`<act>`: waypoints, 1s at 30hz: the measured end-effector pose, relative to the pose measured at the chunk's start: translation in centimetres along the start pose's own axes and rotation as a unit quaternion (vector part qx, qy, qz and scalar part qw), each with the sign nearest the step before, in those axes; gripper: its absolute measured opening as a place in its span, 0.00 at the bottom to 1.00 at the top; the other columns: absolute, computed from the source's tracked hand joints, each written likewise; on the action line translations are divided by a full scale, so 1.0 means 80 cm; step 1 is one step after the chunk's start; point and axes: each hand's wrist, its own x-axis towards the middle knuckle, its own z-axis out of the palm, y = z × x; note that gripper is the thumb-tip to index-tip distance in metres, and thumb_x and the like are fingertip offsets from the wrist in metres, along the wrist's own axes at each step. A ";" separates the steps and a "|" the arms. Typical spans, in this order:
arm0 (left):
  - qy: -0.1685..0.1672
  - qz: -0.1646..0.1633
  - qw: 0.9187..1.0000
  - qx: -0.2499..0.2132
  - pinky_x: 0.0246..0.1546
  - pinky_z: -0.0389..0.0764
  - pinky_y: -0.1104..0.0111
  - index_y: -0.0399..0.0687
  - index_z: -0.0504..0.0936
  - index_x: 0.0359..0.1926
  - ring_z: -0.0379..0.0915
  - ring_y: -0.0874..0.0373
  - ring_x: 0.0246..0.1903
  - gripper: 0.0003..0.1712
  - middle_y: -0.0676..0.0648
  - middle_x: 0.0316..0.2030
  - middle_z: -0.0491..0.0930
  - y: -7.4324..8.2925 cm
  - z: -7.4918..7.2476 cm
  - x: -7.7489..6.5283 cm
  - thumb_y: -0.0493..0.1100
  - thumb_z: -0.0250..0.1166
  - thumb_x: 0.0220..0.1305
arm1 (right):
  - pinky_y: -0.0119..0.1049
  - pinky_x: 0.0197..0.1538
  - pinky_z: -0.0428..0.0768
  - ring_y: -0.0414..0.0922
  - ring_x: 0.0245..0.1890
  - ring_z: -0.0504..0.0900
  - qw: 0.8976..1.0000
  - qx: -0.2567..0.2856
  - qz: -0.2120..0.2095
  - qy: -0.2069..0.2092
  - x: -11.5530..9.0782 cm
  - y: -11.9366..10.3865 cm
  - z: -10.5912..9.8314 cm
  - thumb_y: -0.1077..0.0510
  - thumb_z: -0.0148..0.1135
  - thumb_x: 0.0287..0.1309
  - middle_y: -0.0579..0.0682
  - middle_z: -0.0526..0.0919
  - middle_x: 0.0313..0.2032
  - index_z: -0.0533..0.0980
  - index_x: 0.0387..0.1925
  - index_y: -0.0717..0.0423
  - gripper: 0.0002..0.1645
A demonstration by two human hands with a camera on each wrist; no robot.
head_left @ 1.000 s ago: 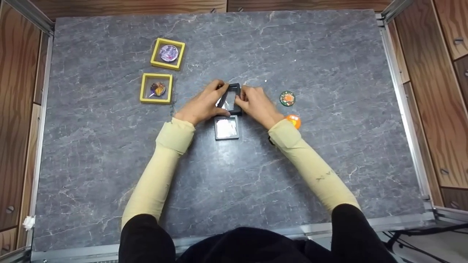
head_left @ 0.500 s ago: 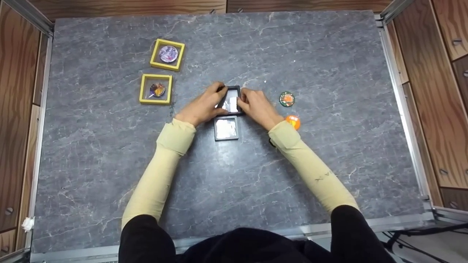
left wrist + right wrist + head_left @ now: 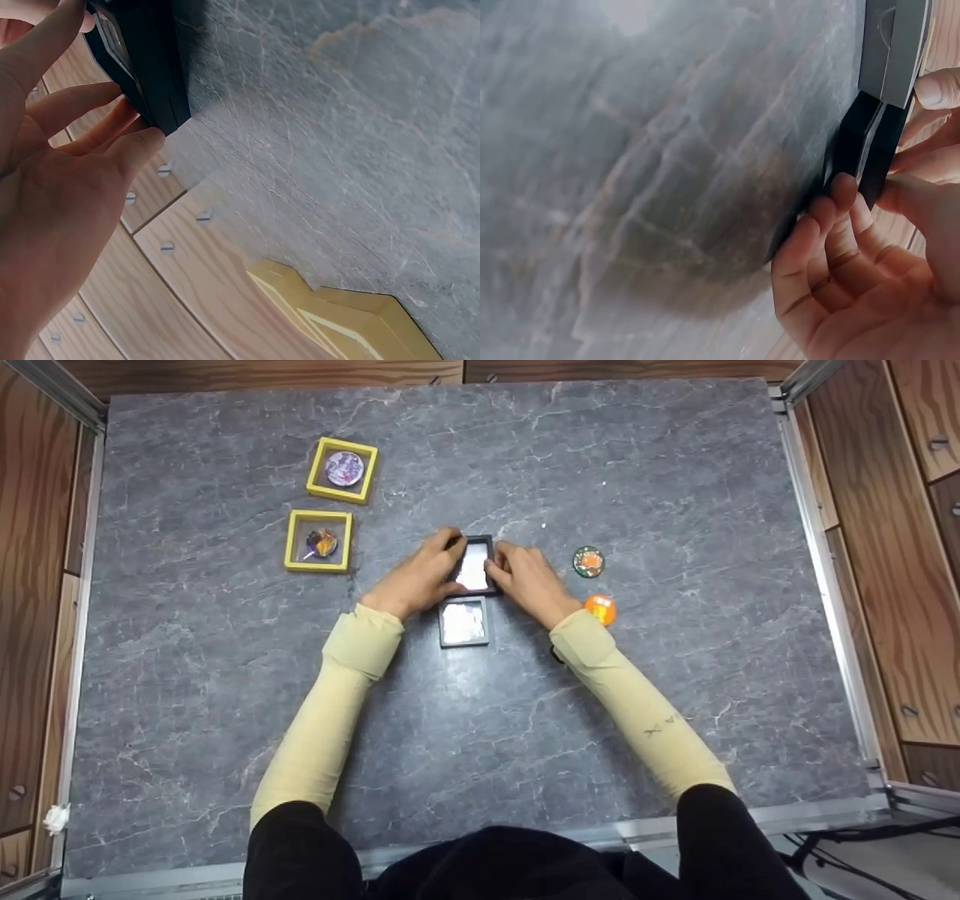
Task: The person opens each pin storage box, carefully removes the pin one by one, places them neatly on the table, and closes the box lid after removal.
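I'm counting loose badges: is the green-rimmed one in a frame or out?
Out. The green-rimmed badge lies bare on the gray table, beside the right hand, with no frame around it.

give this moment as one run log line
left hand: grips black frame | right hand: grips its opposite side | grey frame: on table, beside black frame | green badge, orange badge: right of black frame
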 end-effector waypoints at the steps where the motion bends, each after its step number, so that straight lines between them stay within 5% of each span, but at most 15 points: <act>1: 0.000 0.000 1.000 0.002 0.83 0.66 0.53 0.25 0.65 0.75 0.65 0.36 0.75 0.42 0.28 0.73 0.65 0.000 0.000 0.000 0.43 0.71 0.70 | 0.38 0.32 0.69 0.49 0.30 0.75 1.000 -0.002 0.002 -0.001 0.000 -0.001 0.001 0.51 0.58 0.75 0.47 0.74 0.25 0.76 0.33 0.58 0.16; 12: 0.010 -0.009 1.000 -0.015 0.83 0.65 0.50 0.34 0.64 0.78 0.60 0.38 0.79 0.41 0.33 0.79 0.59 -0.015 -0.005 -0.018 0.44 0.69 0.72 | 0.37 0.31 0.68 0.48 0.29 0.73 1.000 0.013 0.011 0.005 -0.004 0.001 0.008 0.50 0.57 0.77 0.47 0.71 0.24 0.75 0.33 0.57 0.18; 21: 0.034 -0.089 0.995 0.032 0.83 0.59 0.41 0.34 0.69 0.75 0.56 0.30 0.78 0.45 0.27 0.77 0.60 -0.079 -0.069 -0.069 0.40 0.77 0.60 | 0.33 0.28 0.66 0.42 0.24 0.69 0.998 0.062 0.015 0.030 -0.007 0.003 0.002 0.45 0.58 0.77 0.42 0.69 0.20 0.77 0.31 0.56 0.21; 26: 0.005 -0.158 0.986 0.047 0.83 0.50 0.32 0.37 0.61 0.79 0.47 0.25 0.79 0.59 0.26 0.79 0.55 -0.103 -0.106 -0.093 0.39 0.83 0.50 | 0.31 0.27 0.67 0.41 0.24 0.69 0.996 0.081 0.011 0.030 -0.011 0.003 0.002 0.48 0.60 0.76 0.43 0.72 0.21 0.78 0.31 0.56 0.19; 30: -0.043 -0.202 0.977 0.045 0.82 0.40 0.28 0.43 0.51 0.84 0.35 0.23 0.81 0.67 0.25 0.81 0.45 -0.114 -0.123 -0.096 0.38 0.82 0.50 | 0.29 0.28 0.68 0.41 0.25 0.71 0.995 0.088 0.015 0.039 -0.013 0.003 0.001 0.49 0.61 0.76 0.44 0.75 0.23 0.79 0.31 0.56 0.18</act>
